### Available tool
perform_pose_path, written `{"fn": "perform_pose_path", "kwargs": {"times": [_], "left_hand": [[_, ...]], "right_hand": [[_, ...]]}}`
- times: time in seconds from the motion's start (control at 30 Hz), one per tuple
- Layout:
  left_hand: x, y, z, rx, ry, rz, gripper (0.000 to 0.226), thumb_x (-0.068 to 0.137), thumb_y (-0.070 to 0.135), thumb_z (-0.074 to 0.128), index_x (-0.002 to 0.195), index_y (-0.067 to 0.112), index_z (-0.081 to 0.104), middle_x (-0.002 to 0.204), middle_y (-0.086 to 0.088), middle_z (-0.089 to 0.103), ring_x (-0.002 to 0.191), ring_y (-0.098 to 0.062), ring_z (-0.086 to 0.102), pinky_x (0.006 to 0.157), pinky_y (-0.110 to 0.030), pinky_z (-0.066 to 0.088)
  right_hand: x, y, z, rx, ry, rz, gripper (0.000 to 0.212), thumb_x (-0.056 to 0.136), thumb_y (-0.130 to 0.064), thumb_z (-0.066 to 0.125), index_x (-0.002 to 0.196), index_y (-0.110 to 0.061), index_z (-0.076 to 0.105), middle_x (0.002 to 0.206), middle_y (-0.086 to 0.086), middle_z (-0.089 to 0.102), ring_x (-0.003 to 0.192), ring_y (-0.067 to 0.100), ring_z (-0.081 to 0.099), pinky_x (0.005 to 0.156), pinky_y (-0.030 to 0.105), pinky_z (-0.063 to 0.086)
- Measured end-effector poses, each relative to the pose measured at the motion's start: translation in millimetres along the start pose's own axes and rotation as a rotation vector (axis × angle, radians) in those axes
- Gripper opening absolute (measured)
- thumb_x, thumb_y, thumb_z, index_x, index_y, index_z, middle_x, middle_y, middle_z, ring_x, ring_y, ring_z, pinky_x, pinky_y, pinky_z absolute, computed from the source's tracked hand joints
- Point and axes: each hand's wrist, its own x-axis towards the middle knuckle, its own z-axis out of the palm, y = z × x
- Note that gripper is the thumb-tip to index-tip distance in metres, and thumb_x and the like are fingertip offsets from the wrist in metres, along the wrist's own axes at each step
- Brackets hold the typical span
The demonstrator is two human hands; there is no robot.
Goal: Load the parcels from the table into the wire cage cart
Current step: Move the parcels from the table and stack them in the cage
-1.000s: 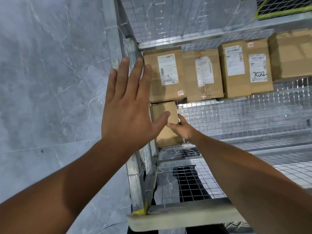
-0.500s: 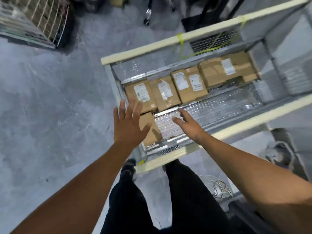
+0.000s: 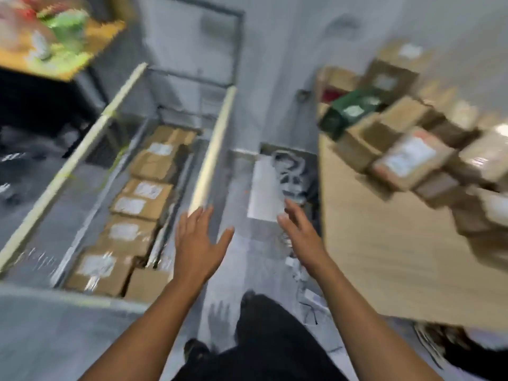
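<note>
Grey floor [image 3: 242, 127], one cage cart [image 3: 211, 149], about six parcels [image 3: 145, 199] inside — left grip [image 3: 198, 243], right grip [image 3: 301, 235], spread, empty

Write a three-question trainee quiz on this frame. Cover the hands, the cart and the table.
1. True or false: the left hand and the right hand both hold nothing.
2. Fill the gap: seen from the person, the wire cage cart stands to the ____ and the table to the right.
3. Choose one: the green parcel lies
A) in the cart
B) on the table among brown parcels
C) on the floor

Key: 1 true; 2 left; 3 B.
</note>
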Motion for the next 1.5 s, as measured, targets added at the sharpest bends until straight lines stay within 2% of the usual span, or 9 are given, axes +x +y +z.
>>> {"fn": "perform_pose_path", "kwargs": {"times": [0.17,0.23,0.37,0.53,0.73,0.97,1.33,1.4,1.5], "left_hand": [[-7.1,121.6,53.0,-0.040,-0.187,0.306,0.082,0.092,0.072,0.053,0.154,0.020,0.044,0.163,-0.005,0.037,0.157,-0.029,0.018,0.127,-0.049,0.019],[-17.8,165.6,75.1,-0.048,-0.258,0.391,0.081,0.092,0.070,0.054,0.157,0.024,0.039,0.166,-0.001,0.031,0.158,-0.024,0.013,0.127,-0.047,0.017],[-44.6,241.1,115.4,-0.058,-0.325,0.518,0.089,0.089,0.081,0.046,0.156,0.022,0.041,0.164,-0.002,0.036,0.155,-0.024,0.022,0.126,-0.048,0.022],[-88.0,311.6,162.6,-0.102,-0.360,0.544,0.074,0.093,0.059,0.058,0.154,0.020,0.042,0.160,-0.003,0.039,0.150,-0.021,0.029,0.123,-0.040,0.026],[-118.3,363.5,214.2,-0.118,-0.415,0.562,0.071,0.093,0.058,0.061,0.152,0.022,0.043,0.156,-0.003,0.041,0.144,-0.019,0.036,0.118,-0.038,0.032],[-93.7,399.6,260.9,-0.095,-0.478,0.563,0.071,0.093,0.058,0.062,0.153,0.025,0.042,0.156,-0.001,0.039,0.145,-0.016,0.034,0.116,-0.034,0.030],[-15.3,474.1,379.8,-0.081,-0.692,0.509,0.069,0.097,0.056,0.059,0.155,0.025,0.038,0.161,-0.002,0.034,0.146,-0.022,0.036,0.114,-0.039,0.036],[-8.4,488.2,402.5,-0.069,-0.730,0.485,0.069,0.098,0.055,0.058,0.156,0.024,0.036,0.161,-0.002,0.033,0.146,-0.022,0.036,0.113,-0.038,0.036],[-1.5,510.2,437.1,-0.089,-0.785,0.397,0.070,0.099,0.055,0.056,0.158,0.023,0.033,0.164,-0.004,0.030,0.148,-0.024,0.035,0.116,-0.039,0.034]], "right_hand": [[-76.1,24.9,-122.8,0.170,0.363,0.031,0.061,0.100,-0.059,0.058,0.155,-0.044,0.039,0.159,-0.007,0.042,0.141,0.009,0.043,0.106,0.031,0.036],[-101.3,31.6,-160.5,0.231,0.458,0.048,0.056,0.101,-0.058,0.054,0.154,-0.046,0.038,0.157,-0.010,0.042,0.135,0.008,0.044,0.104,0.032,0.035],[-142.0,47.4,-222.8,0.332,0.599,0.042,0.052,0.102,-0.055,0.053,0.153,-0.046,0.040,0.158,-0.009,0.043,0.133,0.007,0.043,0.104,0.031,0.033],[-186.7,72.2,-288.9,0.399,0.676,0.041,0.057,0.102,-0.057,0.052,0.156,-0.044,0.038,0.159,-0.010,0.041,0.131,0.007,0.041,0.105,0.032,0.033],[-213.8,99.6,-347.8,0.489,0.747,0.042,0.052,0.105,-0.048,0.052,0.156,-0.038,0.041,0.150,-0.013,0.043,0.133,0.004,0.038,0.105,0.029,0.030],[-184.0,120.0,-390.6,0.541,0.777,0.099,0.050,0.105,-0.049,0.052,0.153,-0.041,0.043,0.148,-0.015,0.044,0.132,0.004,0.041,0.107,0.030,0.031],[-111.6,127.1,-500.3,0.377,0.958,0.255,0.049,0.104,-0.051,0.052,0.151,-0.037,0.045,0.147,-0.019,0.047,0.133,0.004,0.042,0.104,0.032,0.034],[-97.4,132.3,-528.6,0.318,0.952,0.271,0.051,0.103,-0.052,0.055,0.150,-0.036,0.047,0.151,-0.017,0.049,0.138,0.006,0.043,0.110,0.034,0.036],[-72.9,141.5,-576.2,0.224,0.900,0.308,0.042,0.102,-0.048,0.058,0.142,-0.038,0.052,0.142,-0.015,0.054,0.132,0.007,0.049,0.102,0.030,0.039]]}}
